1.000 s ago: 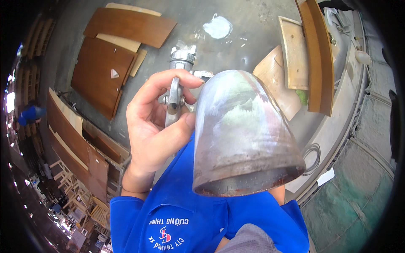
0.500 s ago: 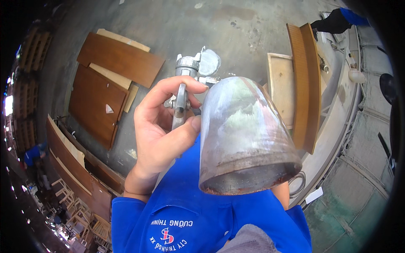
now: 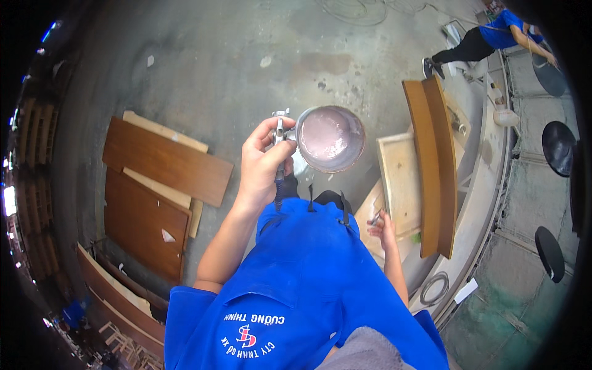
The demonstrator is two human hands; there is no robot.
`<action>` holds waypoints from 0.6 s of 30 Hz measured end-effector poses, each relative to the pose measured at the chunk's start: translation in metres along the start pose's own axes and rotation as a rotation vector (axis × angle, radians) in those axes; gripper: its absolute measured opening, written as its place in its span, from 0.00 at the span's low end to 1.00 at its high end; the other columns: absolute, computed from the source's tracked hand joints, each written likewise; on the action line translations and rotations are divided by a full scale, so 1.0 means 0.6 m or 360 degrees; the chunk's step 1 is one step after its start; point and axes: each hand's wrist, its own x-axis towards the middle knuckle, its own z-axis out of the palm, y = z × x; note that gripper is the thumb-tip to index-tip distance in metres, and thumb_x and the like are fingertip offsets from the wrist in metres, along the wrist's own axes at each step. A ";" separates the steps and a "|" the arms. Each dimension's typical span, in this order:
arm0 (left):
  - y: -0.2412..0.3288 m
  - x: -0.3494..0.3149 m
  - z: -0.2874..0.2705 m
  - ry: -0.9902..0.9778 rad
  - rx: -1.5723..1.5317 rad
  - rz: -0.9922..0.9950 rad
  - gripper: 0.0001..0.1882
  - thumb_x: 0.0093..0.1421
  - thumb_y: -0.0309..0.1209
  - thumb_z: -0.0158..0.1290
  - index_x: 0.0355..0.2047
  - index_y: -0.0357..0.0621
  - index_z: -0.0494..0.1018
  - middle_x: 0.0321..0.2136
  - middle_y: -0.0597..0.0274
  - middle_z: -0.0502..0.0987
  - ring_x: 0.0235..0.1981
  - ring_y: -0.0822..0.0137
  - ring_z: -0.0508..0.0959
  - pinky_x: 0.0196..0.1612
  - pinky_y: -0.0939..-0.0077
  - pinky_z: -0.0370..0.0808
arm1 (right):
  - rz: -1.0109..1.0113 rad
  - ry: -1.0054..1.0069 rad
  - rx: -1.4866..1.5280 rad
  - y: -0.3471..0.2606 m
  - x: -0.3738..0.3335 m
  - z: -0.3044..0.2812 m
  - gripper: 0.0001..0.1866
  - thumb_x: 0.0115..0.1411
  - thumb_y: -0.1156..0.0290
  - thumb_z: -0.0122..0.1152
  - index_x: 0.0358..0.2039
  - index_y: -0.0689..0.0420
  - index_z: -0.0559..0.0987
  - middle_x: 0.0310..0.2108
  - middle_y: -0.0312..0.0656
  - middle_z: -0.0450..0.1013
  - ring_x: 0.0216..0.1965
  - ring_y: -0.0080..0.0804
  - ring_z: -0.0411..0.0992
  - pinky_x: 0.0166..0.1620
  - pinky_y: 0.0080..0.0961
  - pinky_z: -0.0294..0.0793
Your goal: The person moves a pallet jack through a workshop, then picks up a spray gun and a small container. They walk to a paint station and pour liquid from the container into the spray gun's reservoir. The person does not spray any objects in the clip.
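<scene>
My left hand [image 3: 262,161] is closed round the body of a metal spray gun [image 3: 280,137], held out in front of my waist. On the gun's right side sits a round metal cup [image 3: 361,147], its open mouth facing me. Inside the cup a pinkish, glossy coating or liquid [image 3: 330,132] shows. A dark hose [image 3: 279,192] hangs down from the gun below my fingers. My right hand [image 3: 385,231] is lower and to the right, beside a pale wooden panel. Its fingers are drawn together on something small, too tiny to make out.
Brown wooden panels [image 3: 166,161] lie on the floor at left. To the right are a pale panel [image 3: 401,185] and a long brown angled board [image 3: 436,172]. Beyond them runs a pale ledge [image 3: 478,203] with a coiled wire [image 3: 434,287]. A co-worker [image 3: 490,40] leans at the upper right.
The spray gun has gone down and away from me; its cup has turned from showing its outer wall to showing its inside. My right hand has come into view. The co-worker shows more fully.
</scene>
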 end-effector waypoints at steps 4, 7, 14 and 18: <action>0.052 0.156 -0.010 0.0169 0.0517 0.0427 0.18 0.58 0.21 0.61 0.50 0.43 0.82 0.35 0.69 0.72 0.25 0.83 0.73 0.24 0.84 0.68 | 0.0058 0.0182 0.0138 -0.015 0.033 0.042 0.41 0.66 0.38 0.61 0.62 0.63 0.72 0.39 0.59 0.83 0.26 0.40 0.83 0.29 0.31 0.85; 0.095 0.269 -0.019 0.0322 0.0747 0.0512 0.19 0.56 0.21 0.61 0.50 0.44 0.82 0.35 0.70 0.71 0.25 0.83 0.71 0.25 0.85 0.67 | 0.0280 0.0285 0.0199 -0.027 0.062 0.073 0.40 0.64 0.35 0.62 0.58 0.61 0.73 0.37 0.57 0.83 0.26 0.40 0.83 0.29 0.32 0.85; 0.148 0.549 -0.039 0.0340 0.0557 0.0328 0.19 0.62 0.24 0.60 0.54 0.44 0.79 0.32 0.69 0.73 0.24 0.80 0.72 0.25 0.82 0.68 | 0.0675 0.0261 0.0074 -0.118 0.200 0.143 0.41 0.61 0.34 0.62 0.58 0.59 0.74 0.38 0.57 0.83 0.29 0.42 0.83 0.34 0.36 0.85; 0.158 0.726 -0.031 0.0283 0.0236 -0.0075 0.21 0.65 0.28 0.59 0.59 0.42 0.75 0.31 0.67 0.76 0.21 0.76 0.72 0.23 0.80 0.69 | 0.0780 0.0219 0.0081 -0.254 0.344 0.196 0.46 0.60 0.34 0.61 0.63 0.62 0.73 0.42 0.58 0.83 0.34 0.46 0.85 0.38 0.38 0.86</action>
